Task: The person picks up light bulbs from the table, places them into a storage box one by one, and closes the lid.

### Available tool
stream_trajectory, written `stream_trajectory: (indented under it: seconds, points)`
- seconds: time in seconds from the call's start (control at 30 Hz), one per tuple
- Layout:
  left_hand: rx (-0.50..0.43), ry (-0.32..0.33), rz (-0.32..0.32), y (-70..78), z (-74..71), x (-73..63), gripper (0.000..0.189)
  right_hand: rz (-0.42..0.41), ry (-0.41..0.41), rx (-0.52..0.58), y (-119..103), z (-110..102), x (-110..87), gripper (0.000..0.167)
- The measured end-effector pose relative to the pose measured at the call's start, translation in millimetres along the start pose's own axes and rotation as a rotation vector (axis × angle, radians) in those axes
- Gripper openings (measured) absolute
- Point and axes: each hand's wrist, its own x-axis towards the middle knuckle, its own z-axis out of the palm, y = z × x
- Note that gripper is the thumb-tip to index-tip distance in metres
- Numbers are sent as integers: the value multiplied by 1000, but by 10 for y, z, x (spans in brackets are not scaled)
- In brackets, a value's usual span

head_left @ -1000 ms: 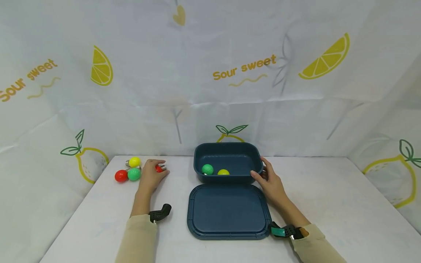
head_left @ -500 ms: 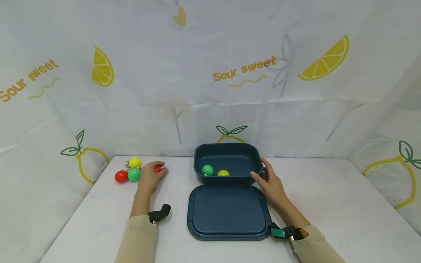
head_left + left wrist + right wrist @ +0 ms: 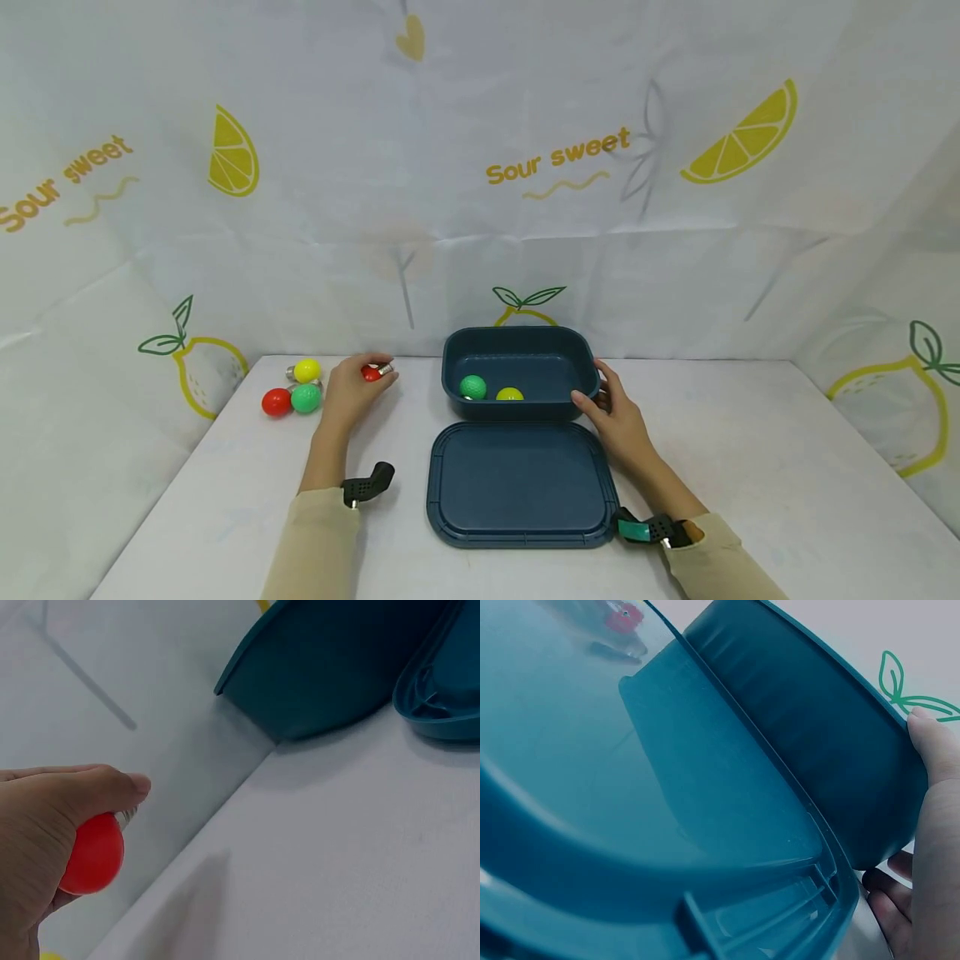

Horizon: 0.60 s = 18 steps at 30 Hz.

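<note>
Red bulb (image 3: 96, 859) | pinched by left hand (image 3: 351, 392) above table (image 3: 780, 467) | right hand (image 3: 621, 423) grips box (image 3: 517, 411) at near right corner

The white counter (image 3: 787, 467) carries a dark blue box (image 3: 522, 411), open at the top, near the back edge. A lid (image 3: 522, 483) of the same colour lies flat just in front of the box. Near the back left corner lie a red bulb (image 3: 277, 402), a green bulb (image 3: 305, 399) just to its right and, behind them, a yellow bulb (image 3: 307, 370).
</note>
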Motion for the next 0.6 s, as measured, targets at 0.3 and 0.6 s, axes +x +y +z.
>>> stream_trajectory:
  seconds: [0.3, 0.6]
  points:
    - [-3, 33, 89, 197, 42, 22, 35, 5, -1, 0, -6, 3, -5, 77]
    - [-37, 90, 177, 407, 75, 38, 45, -1, 3, -4, -7, 3, -6, 76]
